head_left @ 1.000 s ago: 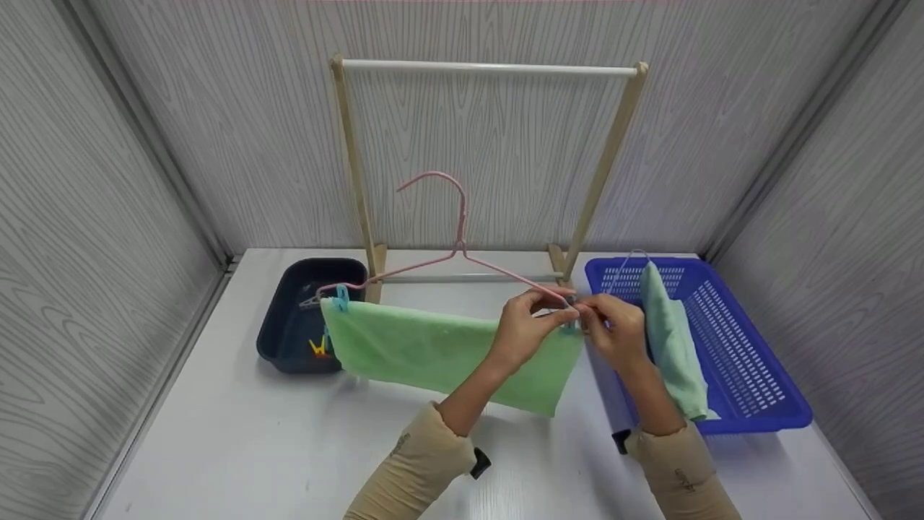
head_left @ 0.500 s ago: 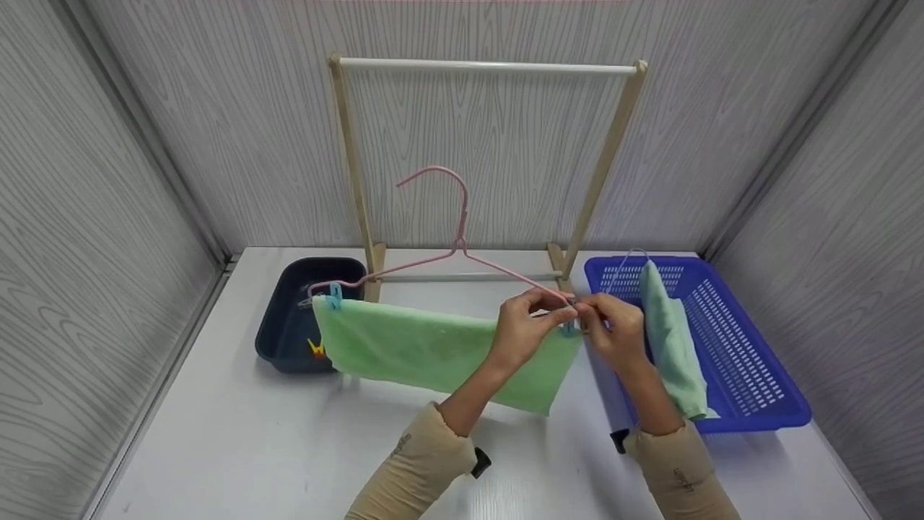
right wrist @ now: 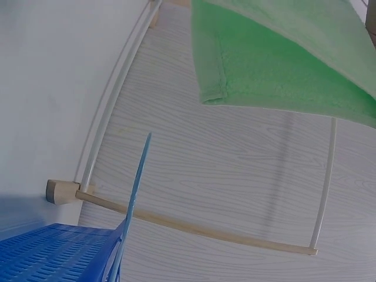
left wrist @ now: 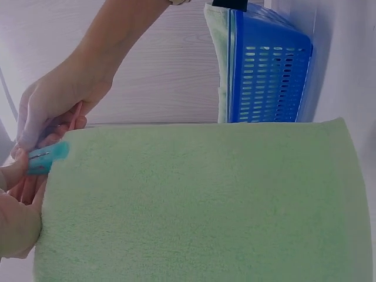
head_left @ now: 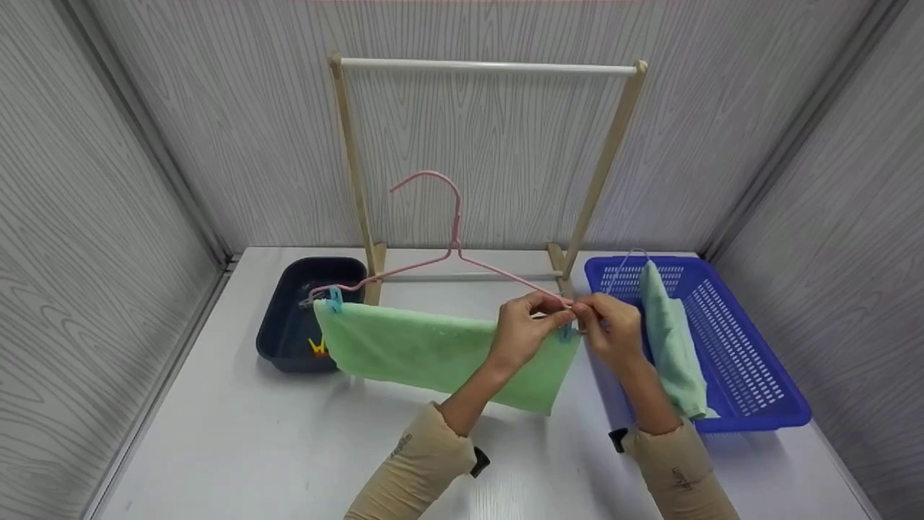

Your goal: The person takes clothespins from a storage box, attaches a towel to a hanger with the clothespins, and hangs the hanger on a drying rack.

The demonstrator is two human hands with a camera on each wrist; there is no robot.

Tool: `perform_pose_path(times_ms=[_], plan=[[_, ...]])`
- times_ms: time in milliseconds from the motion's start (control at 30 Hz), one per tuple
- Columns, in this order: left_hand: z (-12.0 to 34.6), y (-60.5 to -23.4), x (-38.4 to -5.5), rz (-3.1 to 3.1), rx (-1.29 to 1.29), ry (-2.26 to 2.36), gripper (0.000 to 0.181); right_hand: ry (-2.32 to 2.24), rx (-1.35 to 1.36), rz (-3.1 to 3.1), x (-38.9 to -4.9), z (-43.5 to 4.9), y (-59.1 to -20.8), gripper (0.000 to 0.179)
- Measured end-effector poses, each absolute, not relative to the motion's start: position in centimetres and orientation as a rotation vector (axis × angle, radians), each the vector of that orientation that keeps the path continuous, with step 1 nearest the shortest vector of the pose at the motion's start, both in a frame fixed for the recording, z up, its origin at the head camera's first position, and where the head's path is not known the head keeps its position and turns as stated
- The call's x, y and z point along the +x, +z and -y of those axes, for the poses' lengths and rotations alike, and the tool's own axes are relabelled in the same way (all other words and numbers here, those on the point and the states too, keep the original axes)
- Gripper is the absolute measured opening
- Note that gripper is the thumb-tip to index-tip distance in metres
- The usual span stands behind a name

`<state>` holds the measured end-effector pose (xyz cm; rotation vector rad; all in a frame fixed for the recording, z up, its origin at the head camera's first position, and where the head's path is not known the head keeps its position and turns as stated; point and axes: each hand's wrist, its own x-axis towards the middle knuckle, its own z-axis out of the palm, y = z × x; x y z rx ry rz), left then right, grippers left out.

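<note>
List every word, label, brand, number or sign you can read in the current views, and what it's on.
Nothing is legible.
Left sleeve: small dark lettering, too blurred to read.
Right sleeve: small dark lettering, also too blurred to read.
I can make out no text on the green cloth, pink hanger, blue basket or dark tub.

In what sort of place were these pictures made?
Probably a small indoor booth arranged for hanging laundry: wood-grain panels enclose three sides, a hanging rack stands at the back, and a green cloth is clipped to a pink hanger.
</note>
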<state>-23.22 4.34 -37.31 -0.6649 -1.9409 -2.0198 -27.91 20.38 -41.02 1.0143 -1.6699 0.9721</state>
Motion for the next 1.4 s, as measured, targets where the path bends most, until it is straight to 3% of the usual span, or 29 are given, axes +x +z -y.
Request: perform_pose_path(times_ms=[267,633,1167,1400], plan=[[-4.3,-37.0,-23.1,2.034,-0.674,-1.946,0.012,0.955,1.023,1.665,-28.1,-20.4,-40.9,0.032],[-4.7,-40.4,-25.3,2.166,-0.775,-1.961,0.026,0.943,1.004,1.693,-27.8,-20.6,-41.4,0.032],[-4.0,-39.3,-24.2,2.100,-0.903,-1.866,0.025,0.955,0.973,1.692,-27.8,-21.3,-41.4,0.031],[-3.0,-37.9,-23.0,1.983,-0.820,-1.916,0.019,0.985,0.938,1.683,-27.8,-21.9,-41.3,0.034]])
